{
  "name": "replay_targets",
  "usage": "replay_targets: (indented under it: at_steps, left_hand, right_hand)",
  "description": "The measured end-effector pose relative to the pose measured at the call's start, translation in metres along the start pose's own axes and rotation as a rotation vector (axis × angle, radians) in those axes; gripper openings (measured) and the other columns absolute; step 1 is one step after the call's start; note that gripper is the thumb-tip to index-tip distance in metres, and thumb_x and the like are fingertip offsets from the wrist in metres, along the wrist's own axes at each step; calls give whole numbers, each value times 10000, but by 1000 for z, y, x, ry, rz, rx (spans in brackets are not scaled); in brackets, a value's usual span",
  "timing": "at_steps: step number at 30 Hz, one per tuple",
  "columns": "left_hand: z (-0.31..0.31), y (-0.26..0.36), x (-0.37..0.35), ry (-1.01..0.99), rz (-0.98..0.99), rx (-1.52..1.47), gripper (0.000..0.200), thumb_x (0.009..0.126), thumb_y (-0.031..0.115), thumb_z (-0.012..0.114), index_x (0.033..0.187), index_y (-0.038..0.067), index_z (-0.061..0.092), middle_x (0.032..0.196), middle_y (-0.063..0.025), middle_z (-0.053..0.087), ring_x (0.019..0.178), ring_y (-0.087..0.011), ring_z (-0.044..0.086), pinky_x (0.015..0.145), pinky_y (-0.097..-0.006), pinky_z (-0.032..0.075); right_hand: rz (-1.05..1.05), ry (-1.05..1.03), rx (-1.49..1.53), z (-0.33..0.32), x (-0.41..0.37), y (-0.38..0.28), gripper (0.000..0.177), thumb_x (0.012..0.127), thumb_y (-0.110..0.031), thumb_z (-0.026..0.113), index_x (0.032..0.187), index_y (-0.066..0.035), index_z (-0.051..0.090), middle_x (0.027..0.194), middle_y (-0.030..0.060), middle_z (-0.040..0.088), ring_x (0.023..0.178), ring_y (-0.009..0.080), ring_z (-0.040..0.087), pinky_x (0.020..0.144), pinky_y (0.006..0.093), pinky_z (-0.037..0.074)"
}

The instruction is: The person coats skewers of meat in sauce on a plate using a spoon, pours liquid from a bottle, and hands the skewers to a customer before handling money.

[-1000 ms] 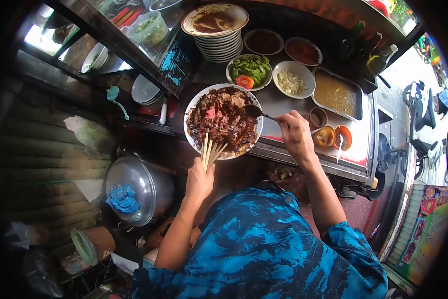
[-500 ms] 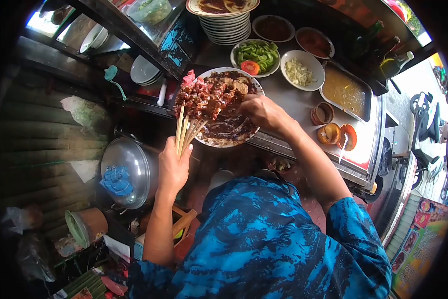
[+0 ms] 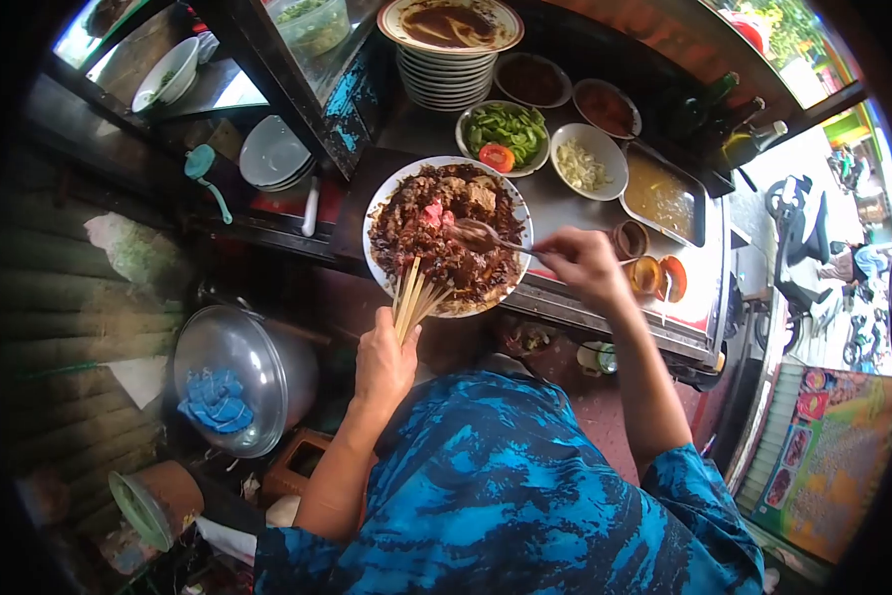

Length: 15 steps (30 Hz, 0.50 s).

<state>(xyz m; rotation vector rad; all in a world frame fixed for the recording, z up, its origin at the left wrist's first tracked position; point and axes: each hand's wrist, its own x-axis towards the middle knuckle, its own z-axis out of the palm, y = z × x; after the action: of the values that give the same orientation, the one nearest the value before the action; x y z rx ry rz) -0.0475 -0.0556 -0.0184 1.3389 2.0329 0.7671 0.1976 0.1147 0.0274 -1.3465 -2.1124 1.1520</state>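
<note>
My left hand (image 3: pixel 384 365) is closed around a bundle of wooden skewers (image 3: pixel 413 302). Their far ends lie in dark, sauce-coated meat (image 3: pixel 431 253) in a wide white bowl (image 3: pixel 375 266) at the counter's front edge. From the right, my right hand (image 3: pixel 583 263) grips the handle of a metal spoon (image 3: pixel 478 235), its head resting on the meat near a small pink piece. A lighter brown chunk sits toward the bowl's far side.
Behind are stacked plates (image 3: pixel 446 74), cucumber and tomato (image 3: pixel 506 134), chopped white pieces (image 3: pixel 583 167), two sauce bowls and a metal tray (image 3: pixel 664 195). Small cups (image 3: pixel 642 275) stand right. A lidded pot (image 3: pixel 257 367) is lower left.
The skewered meat has gone from above the bowl down into it. My right hand has drawn back to the right, and the spoon now shows. The view has shifted slightly.
</note>
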Motion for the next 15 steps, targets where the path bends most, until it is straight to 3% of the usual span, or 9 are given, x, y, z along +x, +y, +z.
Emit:
replay_targets:
  at_steps: [1,2,4,6,8,12,15]
  left_hand:
    - [4,-5,0,-35,-5,19,287,889,170,675,996,-17,485,838,-304,653,816,-506,628,726,-553,501]
    - [5,-7,0,-41,1,11,287,889,170,675,996,-17,485,838,-304,653,816,-506,628,726,-553,501]
    - [7,-9,-1,-79,-9,-2,307,887,192,677,1001,-19,485,843,-307,652,820,-509,627,736,-549,504]
    - [4,-6,0,-69,-25,-30,332,876,221,690,991,-15,487,855,-304,658,826,-505,632,745,-549,506]
    - [-4,2,0,-99,-80,128,362,865,250,703,1038,-17,529,891,-268,682,855,-489,645,748,-525,514]
    - [-9,3,-1,-46,-13,142,427,881,315,687,1086,-16,513,872,-284,673,884,-475,652,769,-526,514]
    - [-12,-11,6,-92,-83,-158,468,897,364,677,1123,-20,536,892,-260,681,877,-447,661,767,-483,518]
  right_hand:
    - [-65,72,37,18,3,-6,139,892,-36,646,999,-13,732,797,41,647,717,90,578,625,259,458]
    - [-137,111,23,37,8,0,191,858,-8,610,1024,-32,701,929,167,654,849,331,664,745,392,530]
    - [-306,256,-231,62,10,6,244,836,25,592,1060,-47,656,940,171,605,858,386,628,741,438,522]
    - [-343,327,-240,70,9,6,286,821,47,578,1082,-56,630,944,170,578,838,397,613,725,471,511]
    - [-320,340,-267,73,5,5,262,834,31,582,1075,-55,638,941,168,580,843,390,618,723,464,513]
    - [-284,362,-301,71,-1,1,250,841,28,583,1071,-53,638,944,169,577,840,395,620,719,466,513]
    - [-286,383,-255,65,-7,0,245,847,22,581,1074,-54,635,950,171,575,829,406,618,715,474,513]
